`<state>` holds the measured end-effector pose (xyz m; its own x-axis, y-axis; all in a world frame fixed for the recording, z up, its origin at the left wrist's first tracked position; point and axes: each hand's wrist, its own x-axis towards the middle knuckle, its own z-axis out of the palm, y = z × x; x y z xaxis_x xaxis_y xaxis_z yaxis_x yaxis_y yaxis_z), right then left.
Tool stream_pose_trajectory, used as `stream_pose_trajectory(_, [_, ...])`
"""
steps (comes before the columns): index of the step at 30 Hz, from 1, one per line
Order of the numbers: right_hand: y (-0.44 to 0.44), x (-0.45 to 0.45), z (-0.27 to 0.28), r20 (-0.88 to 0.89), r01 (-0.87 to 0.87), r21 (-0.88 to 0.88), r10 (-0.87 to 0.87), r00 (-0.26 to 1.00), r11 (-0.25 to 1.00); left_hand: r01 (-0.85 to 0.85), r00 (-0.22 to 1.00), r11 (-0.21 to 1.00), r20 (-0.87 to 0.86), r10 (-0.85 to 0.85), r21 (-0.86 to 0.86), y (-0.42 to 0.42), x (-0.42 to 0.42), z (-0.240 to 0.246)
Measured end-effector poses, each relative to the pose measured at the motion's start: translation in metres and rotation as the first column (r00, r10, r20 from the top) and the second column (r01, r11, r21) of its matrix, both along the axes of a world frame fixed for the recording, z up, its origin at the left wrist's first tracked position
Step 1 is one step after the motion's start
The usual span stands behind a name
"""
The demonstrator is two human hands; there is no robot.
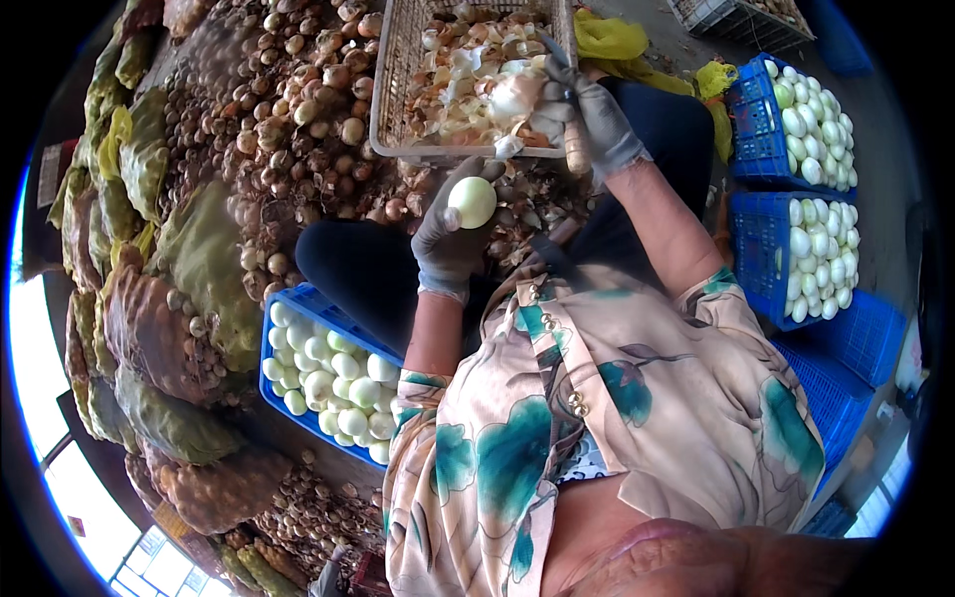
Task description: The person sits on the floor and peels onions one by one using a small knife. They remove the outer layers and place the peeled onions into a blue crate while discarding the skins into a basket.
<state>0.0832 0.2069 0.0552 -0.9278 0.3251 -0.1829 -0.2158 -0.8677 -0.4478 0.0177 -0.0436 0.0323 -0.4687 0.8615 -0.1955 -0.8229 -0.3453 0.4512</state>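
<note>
My left hand (pixel 451 231), in a grey work glove, holds a peeled, pale onion (pixel 472 202) just below the near rim of a plastic crate (pixel 470 151). My right hand (pixel 586 116), gloved too, is closed around a knife with a wooden handle (pixel 576 149); its blade (pixel 553 51) points up and away over the crate's right side. Beside the right fingers is a blurred, pale onion or piece of skin (pixel 515 97); whether the fingers touch it I cannot tell. Loose onion skins (pixel 455 97) lie in the crate.
Unpeeled onions (pixel 298 112) are heaped at the left, beside filled mesh sacks (pixel 213 261). A blue crate (pixel 328 298) of peeled onions stands near my left elbow. Two more filled blue crates (pixel 753 127) (pixel 757 254) stand at the right, near empty blue crates (pixel 850 343). Yellow netting (pixel 612 37) lies behind my right hand.
</note>
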Motion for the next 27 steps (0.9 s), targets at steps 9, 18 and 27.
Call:
stream_pose_trajectory(9, [-0.029, 0.019, -0.035, 0.686, -0.421, 0.581, -0.141, 0.714, 0.697, -0.316, 0.947, 0.938, 0.113, 0.302, 0.144, -0.054, -0.005, 0.027])
stream_pose_trajectory(18, [-0.098, 0.043, 0.001, 0.678, -0.648, 0.55, 0.171, 0.715, 0.526, -0.856, 0.514, 0.482, -0.202, 0.834, -0.188, -0.276, 0.019, 0.021])
stream_pose_trajectory(27, [-0.099, 0.043, -0.009, 0.785, -0.698, 0.41, 0.163, 0.597, 0.587, -0.634, 0.186, -0.715, -0.956, 0.228, -0.294, -0.448, 0.001, -0.033])
